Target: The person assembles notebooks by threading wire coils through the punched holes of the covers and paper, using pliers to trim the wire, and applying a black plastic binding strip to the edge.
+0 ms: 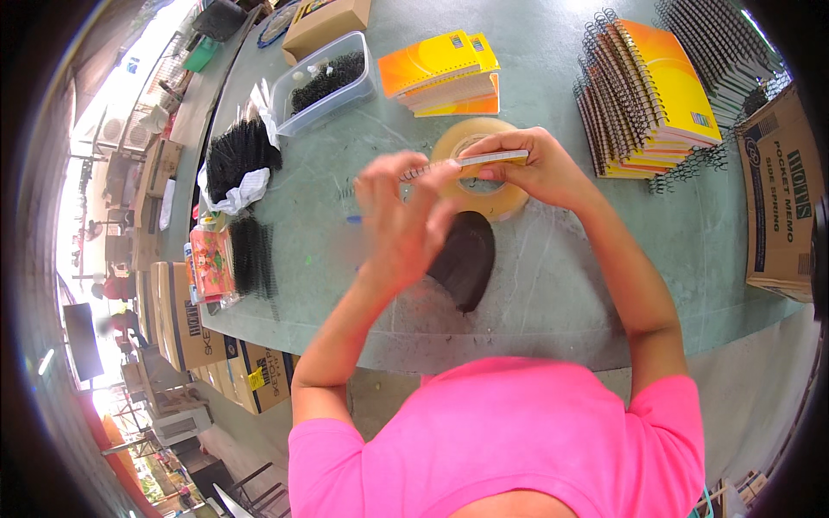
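Head view: right hand (547, 169) pinches right end of thin white-paged notebook (494, 159), held edge-on above wide yellowish ring-shaped roll (511, 204). Left hand (399, 226) blurred at notebook's left end, fingers parted; cannot tell whether they grip. Nearer body, black round-ended flat pad (469, 263) on grey-green table (319, 268). Beyond roll, small stack of yellow-orange notebooks (432, 65); to right, taller stack of yellow-orange coil-bound notebooks (669, 82); upper left, clear plastic tub (326, 116) holding black coils (332, 80).

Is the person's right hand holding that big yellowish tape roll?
No, the right hand pinches a thin, white-edged notebook, while the tape roll lies on the table.
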`<state>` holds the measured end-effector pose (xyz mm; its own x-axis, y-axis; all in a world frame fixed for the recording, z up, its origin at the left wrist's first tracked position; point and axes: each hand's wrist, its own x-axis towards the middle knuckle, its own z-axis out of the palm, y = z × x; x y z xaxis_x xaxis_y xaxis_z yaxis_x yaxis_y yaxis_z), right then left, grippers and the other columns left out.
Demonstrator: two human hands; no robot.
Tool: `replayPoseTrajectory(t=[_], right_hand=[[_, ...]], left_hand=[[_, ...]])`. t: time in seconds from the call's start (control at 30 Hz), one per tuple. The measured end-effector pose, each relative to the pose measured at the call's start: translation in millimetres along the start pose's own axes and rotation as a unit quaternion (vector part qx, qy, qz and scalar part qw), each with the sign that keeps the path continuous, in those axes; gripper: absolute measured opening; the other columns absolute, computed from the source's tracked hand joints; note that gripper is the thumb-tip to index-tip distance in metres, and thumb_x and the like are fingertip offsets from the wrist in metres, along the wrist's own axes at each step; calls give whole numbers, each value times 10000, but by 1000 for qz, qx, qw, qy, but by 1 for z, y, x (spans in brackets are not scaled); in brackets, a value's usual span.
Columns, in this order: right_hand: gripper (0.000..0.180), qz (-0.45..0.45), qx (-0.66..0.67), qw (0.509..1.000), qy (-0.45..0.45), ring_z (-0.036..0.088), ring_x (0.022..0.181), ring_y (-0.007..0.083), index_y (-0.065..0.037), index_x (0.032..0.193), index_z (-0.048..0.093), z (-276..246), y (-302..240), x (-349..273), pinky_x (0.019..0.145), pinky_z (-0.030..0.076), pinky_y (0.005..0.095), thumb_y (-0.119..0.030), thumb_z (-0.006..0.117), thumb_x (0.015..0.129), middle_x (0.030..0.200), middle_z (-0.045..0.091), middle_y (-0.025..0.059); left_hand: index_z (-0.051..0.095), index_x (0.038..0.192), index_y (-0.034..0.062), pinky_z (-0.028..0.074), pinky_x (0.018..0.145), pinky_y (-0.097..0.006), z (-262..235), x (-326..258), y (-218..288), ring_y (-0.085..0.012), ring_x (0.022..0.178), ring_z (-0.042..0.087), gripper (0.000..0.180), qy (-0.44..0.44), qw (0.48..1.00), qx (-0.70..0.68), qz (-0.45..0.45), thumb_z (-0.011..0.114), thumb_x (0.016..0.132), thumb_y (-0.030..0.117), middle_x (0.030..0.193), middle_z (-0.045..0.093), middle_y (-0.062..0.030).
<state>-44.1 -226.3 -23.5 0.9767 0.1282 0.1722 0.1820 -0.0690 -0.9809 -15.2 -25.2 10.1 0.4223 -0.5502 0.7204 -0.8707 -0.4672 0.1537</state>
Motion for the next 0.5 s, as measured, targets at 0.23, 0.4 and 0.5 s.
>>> replayPoseTrajectory(t=[0.23,0.4,0.5], right_hand=[[274,6,-4,1000,11,604,975,110,-31,1081,670,0,0,-2,881,479,266,-9,657,808,1054,682,52],[271,0,12,1000,19,612,981,123,-39,1081,672,5,-2,-2,892,482,270,7,637,817,1062,680,62],[278,-10,-13,1000,9,613,986,130,-50,1085,673,4,-1,-1,899,482,275,19,625,820,1065,679,70]], left_hand=[[626,868,80,402,761,-347,1,15,-32,-199,779,603,95,-102,994,-51,-5,673,789,105,797,638,-32],[609,836,79,399,753,-352,3,17,-28,-230,747,584,91,-85,996,-31,28,662,817,150,784,627,-44],[594,835,79,397,751,-360,-3,22,-36,-252,779,575,109,-201,978,-27,-43,661,819,164,842,610,-60]])
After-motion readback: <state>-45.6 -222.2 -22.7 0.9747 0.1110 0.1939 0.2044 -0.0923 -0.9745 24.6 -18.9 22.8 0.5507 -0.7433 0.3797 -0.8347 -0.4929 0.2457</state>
